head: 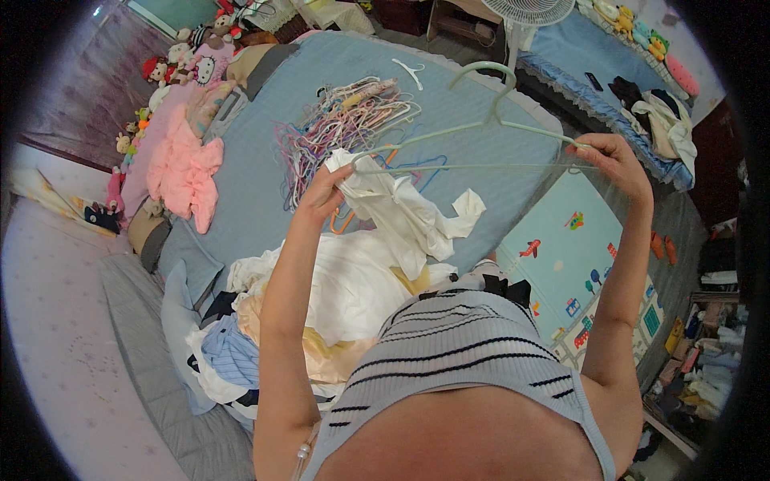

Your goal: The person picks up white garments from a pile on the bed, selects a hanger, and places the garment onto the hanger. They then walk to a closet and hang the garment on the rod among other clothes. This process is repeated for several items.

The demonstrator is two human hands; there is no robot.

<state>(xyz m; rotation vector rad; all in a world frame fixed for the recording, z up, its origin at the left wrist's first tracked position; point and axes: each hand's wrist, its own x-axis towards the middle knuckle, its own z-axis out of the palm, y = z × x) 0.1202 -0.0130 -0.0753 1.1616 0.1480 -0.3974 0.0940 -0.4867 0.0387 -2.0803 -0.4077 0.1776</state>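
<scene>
A pale green clothes hanger (493, 123) spans the space between my hands, its hook pointing away from me. My left hand (328, 189) grips a white garment (403, 207) together with the hanger's left end. The garment hangs down over the bed, partly in front of a pile of white clothes (355, 270). My right hand (610, 159) pinches the hanger's right end. Beyond my left hand, a heap of tangled hangers (349, 120) lies on the blue bed cover, with orange and blue ones at its near side. A small white hanger (410, 73) lies apart, farther back.
Beside the pile lies a blue striped garment (231, 352). A pink fluffy garment (186, 171) and plush toys (180, 54) line the bed's left side. A play mat (571, 252) covers floor at right. A white fan (529, 9) stands beyond the bed, near a blue-covered seat (559, 54) with clothes.
</scene>
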